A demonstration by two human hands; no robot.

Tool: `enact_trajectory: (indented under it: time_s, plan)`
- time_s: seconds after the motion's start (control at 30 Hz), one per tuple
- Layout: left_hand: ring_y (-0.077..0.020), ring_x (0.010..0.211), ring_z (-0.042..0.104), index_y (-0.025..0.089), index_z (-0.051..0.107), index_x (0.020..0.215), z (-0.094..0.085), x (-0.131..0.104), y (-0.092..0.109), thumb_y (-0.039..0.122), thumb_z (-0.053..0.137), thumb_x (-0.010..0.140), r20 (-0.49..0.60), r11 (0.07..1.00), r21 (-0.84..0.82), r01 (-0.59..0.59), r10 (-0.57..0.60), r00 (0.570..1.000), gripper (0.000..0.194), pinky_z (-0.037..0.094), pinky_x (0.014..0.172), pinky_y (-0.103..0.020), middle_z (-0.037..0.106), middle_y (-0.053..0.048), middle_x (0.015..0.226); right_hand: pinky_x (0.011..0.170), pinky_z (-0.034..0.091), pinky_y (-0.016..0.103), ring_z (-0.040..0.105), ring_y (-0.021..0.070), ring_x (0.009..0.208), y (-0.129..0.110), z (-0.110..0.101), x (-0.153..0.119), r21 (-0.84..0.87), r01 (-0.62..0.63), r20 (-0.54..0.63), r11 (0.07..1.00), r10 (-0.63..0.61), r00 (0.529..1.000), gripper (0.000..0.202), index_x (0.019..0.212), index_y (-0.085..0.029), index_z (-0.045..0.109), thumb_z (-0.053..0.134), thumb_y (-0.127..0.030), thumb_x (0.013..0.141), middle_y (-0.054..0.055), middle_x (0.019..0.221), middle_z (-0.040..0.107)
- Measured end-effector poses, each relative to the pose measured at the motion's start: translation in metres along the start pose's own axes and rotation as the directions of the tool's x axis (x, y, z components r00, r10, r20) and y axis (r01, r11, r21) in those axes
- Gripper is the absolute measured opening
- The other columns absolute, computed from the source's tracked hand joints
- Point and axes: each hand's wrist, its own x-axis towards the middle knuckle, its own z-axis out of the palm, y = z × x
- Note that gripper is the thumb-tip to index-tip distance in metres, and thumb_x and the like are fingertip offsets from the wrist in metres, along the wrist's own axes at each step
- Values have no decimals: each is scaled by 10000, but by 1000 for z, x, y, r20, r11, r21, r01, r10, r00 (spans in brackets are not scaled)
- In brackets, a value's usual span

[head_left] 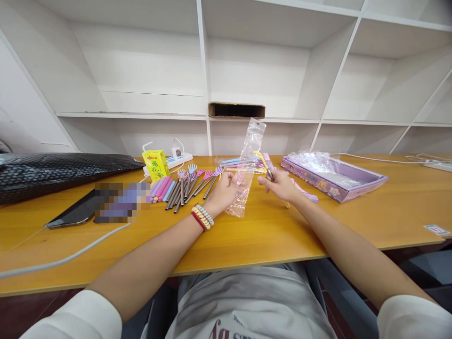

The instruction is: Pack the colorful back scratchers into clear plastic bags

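Observation:
My left hand [223, 192] is closed on a long clear plastic bag [253, 141], which stands upright above the table. Just right of the bag, my right hand [280, 186] grips a back scratcher [262, 159] with a yellow head and a dark metal shaft; a bit of yellow shows below the hand. Left of my left hand lie several metal shafts [178, 193] with small hand-shaped heads in pink, blue, purple and yellow. Beside them is a pile of coloured foam-like handles [163, 189]. Behind my hands, more wrapped coloured pieces [243, 163] are partly hidden.
A purple box [335, 188] with clear plastic bags [314, 162] in it stands at the right. At the left are a yellow drink carton [156, 165], a power strip [180, 160], a phone [72, 209], a white cable [88, 249] and a black wrapped bundle [63, 174]. White shelving rises behind.

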Motion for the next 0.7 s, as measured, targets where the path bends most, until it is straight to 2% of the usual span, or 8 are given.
enact_trajectory:
  time_s: [0.1, 0.17, 0.27, 0.33, 0.47, 0.53, 0.6, 0.7]
  plan:
    - [-142, 726, 629, 206, 347, 866, 6, -6, 6, 335, 373, 901, 137, 958, -275, 78, -41, 990, 136, 512, 639, -310, 614, -35, 870, 503, 375, 250, 544, 137, 524, -5, 9, -2, 92, 56, 20, 994, -58, 998, 407, 651, -216, 291, 578, -485, 756, -46, 556, 454]
    - [-140, 747, 636, 207, 352, 859, 8, -9, 9, 317, 391, 894, 201, 929, -350, 122, -52, 978, 122, 514, 670, -321, 622, -31, 879, 499, 375, 250, 528, 127, 515, -7, 13, -3, 161, 81, -1, 984, -82, 997, 394, 658, -220, 269, 583, -437, 759, -51, 565, 443]
    - [-137, 764, 629, 200, 417, 902, 6, -10, 11, 266, 470, 846, 243, 944, -297, 142, -69, 967, 102, 503, 685, -298, 629, -22, 848, 492, 352, 243, 474, 108, 499, -9, 15, -3, 189, 120, -25, 975, -117, 993, 351, 667, -222, 256, 557, -367, 775, -57, 572, 412]
    - [-135, 726, 618, 189, 473, 948, 4, -10, 9, 240, 537, 797, 312, 957, -256, 138, -54, 949, 172, 498, 648, -272, 624, -16, 796, 497, 323, 238, 415, 98, 504, -9, 13, -3, 122, 163, -28, 979, -161, 987, 306, 669, -219, 273, 533, -331, 785, -55, 575, 390]
    - [-125, 583, 583, 140, 567, 840, 4, -9, 3, 225, 624, 728, 502, 953, -220, 211, -75, 862, 151, 504, 576, -267, 596, -18, 654, 509, 266, 238, 308, 94, 524, -10, 10, -4, -43, 242, -9, 969, -243, 970, 267, 666, -212, 289, 496, -305, 805, -53, 575, 336]
    - [-117, 553, 572, 124, 590, 790, 4, -8, 2, 204, 663, 692, 486, 933, -235, 274, -131, 864, 146, 514, 578, -275, 600, -25, 642, 513, 256, 241, 295, 93, 525, -11, 9, -4, -88, 247, 1, 965, -247, 969, 276, 673, -212, 292, 493, -336, 815, -54, 573, 329]
    - [-116, 572, 578, 115, 605, 760, 3, -5, 1, 191, 703, 652, 395, 907, -301, 293, -161, 904, 164, 525, 606, -282, 615, -34, 664, 519, 258, 243, 305, 94, 527, -13, 7, -4, -123, 235, 12, 964, -235, 972, 300, 682, -210, 306, 493, -397, 823, -53, 576, 342]
    - [-133, 641, 602, 108, 617, 728, -2, 3, -1, 199, 736, 620, 219, 874, -426, 234, -152, 964, 184, 532, 645, -287, 640, -49, 710, 536, 274, 247, 349, 100, 540, -14, 1, -4, -151, 226, 99, 962, -213, 972, 342, 674, -200, 350, 422, -478, 860, -37, 585, 394]
